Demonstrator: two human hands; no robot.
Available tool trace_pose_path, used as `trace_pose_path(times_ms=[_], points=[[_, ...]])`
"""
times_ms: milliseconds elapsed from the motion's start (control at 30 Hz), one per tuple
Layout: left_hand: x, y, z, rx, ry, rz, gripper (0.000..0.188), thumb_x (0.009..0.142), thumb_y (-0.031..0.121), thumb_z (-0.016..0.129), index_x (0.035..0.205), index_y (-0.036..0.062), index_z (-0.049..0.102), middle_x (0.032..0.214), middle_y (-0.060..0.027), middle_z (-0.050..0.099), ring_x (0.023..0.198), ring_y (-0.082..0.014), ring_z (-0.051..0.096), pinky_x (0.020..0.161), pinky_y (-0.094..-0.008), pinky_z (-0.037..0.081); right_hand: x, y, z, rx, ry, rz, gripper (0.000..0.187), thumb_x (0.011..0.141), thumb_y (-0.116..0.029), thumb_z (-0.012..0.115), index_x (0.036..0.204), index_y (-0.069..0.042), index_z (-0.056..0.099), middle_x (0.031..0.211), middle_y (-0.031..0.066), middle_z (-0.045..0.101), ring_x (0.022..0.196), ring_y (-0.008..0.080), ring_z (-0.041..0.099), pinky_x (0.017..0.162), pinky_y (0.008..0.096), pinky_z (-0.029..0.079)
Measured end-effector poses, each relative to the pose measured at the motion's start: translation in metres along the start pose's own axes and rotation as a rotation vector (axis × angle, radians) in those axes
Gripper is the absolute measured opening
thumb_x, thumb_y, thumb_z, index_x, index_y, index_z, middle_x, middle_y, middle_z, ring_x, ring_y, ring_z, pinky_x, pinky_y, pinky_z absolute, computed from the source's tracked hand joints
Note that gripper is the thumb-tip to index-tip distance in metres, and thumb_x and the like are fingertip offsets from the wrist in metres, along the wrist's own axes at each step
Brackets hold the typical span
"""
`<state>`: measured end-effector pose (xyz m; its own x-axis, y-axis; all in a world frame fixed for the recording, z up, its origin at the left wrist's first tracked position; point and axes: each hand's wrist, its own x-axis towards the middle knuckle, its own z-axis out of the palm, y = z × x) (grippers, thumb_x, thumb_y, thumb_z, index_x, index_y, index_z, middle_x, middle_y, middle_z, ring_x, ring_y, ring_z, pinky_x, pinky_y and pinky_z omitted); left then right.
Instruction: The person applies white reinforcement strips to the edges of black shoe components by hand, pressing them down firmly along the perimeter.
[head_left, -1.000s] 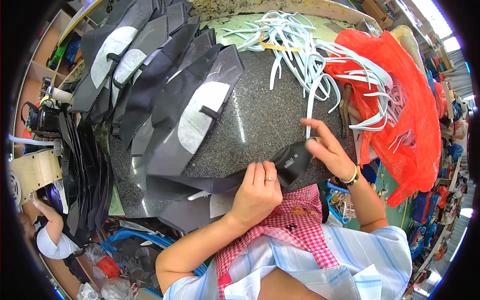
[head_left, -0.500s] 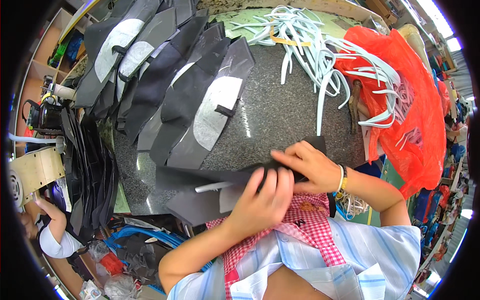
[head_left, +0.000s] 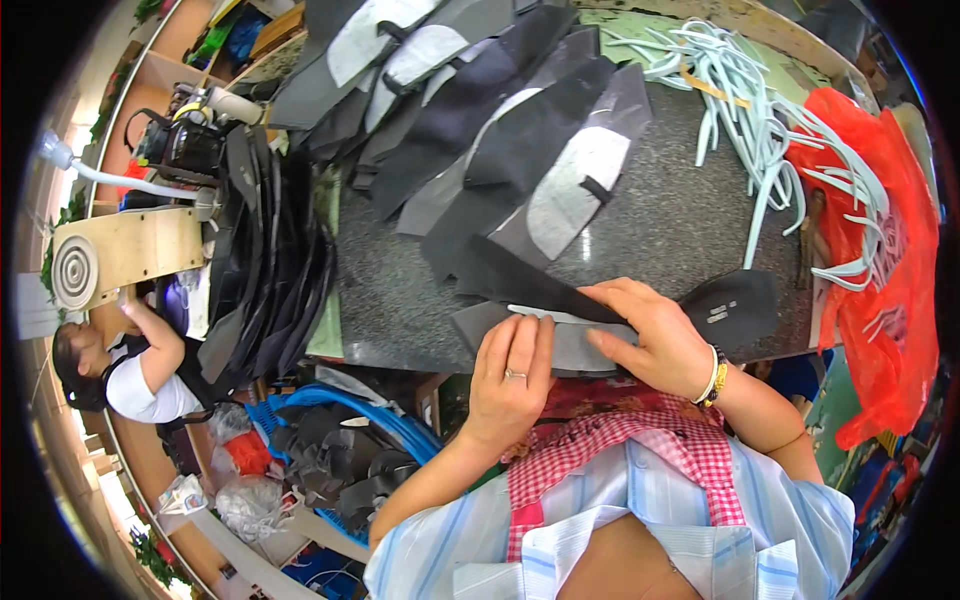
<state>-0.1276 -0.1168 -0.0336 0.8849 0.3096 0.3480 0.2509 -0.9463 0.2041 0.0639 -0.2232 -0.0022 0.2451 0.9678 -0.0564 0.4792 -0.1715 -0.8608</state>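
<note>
At the near edge of the dark stone worktop lies a black sheet-material piece [head_left: 735, 305], partly folded over, with a grey underside and small pale print at its right end. A thin whitish strip [head_left: 562, 316] runs along its fold. My left hand [head_left: 508, 378], with a ring on it, pinches the near edge by the strip's left end, fingers close together. My right hand [head_left: 655, 335], wearing bracelets, grips the folded flap, fingers above the strip and thumb on the grey face below. What lies under the fingertips is hidden.
Black pieces with silvery patches [head_left: 580, 190] overlap at the far left. Pale blue strips [head_left: 715, 75] lie tangled at the far right beside a red plastic bag [head_left: 870, 330]. More black pieces [head_left: 265, 250] hang at the left, above a blue basket [head_left: 400, 425]. A co-worker [head_left: 150, 370] is at far left.
The view has swung left. The black piece now lies flatter, exposing its printed right end and more of the strip. My hands have moved apart, the right one further right.
</note>
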Motion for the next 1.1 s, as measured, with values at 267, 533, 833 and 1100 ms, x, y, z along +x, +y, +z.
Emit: trace_pose_path(times_ms=[267,533,833,1100], points=[[-0.012,-0.003,-0.003,0.019,-0.154,-0.137,0.061,0.067,0.015,0.074,0.124,-0.0052,0.06,0.133,-0.0204,0.054,0.126,-0.0349,0.05,0.102,-0.0436,0.045,0.0,-0.012,0.014,-0.023,-0.037,-0.085,0.032,0.089,-0.009,0.061,0.118,0.002,0.063,0.117,0.0194,0.066,0.101,0.0339,0.061,0.09,0.0419,0.048],[0.035,-0.064,-0.039,-1.124,-0.292,-0.926,0.016,0.094,0.017,0.069,0.093,0.0015,0.064,0.09,-0.0039,0.07,0.074,-0.0075,0.063,0.069,-0.0242,0.052,-0.016,0.002,0.041,-0.716,-0.014,-0.51,0.046,0.081,-0.015,0.057,0.121,0.008,0.061,0.131,0.0217,0.059,0.105,0.0252,0.059,0.091,0.0389,0.046],[0.022,-0.069,-0.021,-1.223,-0.108,-0.977,0.025,0.085,-0.001,0.07,0.07,0.0042,0.051,0.087,-0.0057,0.066,0.078,-0.0101,0.06,0.073,-0.0261,0.05,-0.014,-0.008,0.044,-0.773,-0.087,-0.428,0.066,0.066,-0.038,0.079,0.119,-0.002,0.061,0.141,0.0141,0.051,0.108,0.0287,0.053,0.091,0.0433,0.046],[0.026,-0.061,-0.008,-0.357,-0.062,-0.453,0.017,0.075,-0.003,0.072,0.082,0.0015,0.058,0.096,-0.012,0.06,0.082,-0.0268,0.061,0.076,-0.0381,0.05,0.001,-0.022,0.042,-0.72,-0.206,-0.309,0.072,0.071,-0.03,0.074,0.134,-0.003,0.053,0.146,0.012,0.046,0.105,0.0277,0.051,0.081,0.0399,0.044]])
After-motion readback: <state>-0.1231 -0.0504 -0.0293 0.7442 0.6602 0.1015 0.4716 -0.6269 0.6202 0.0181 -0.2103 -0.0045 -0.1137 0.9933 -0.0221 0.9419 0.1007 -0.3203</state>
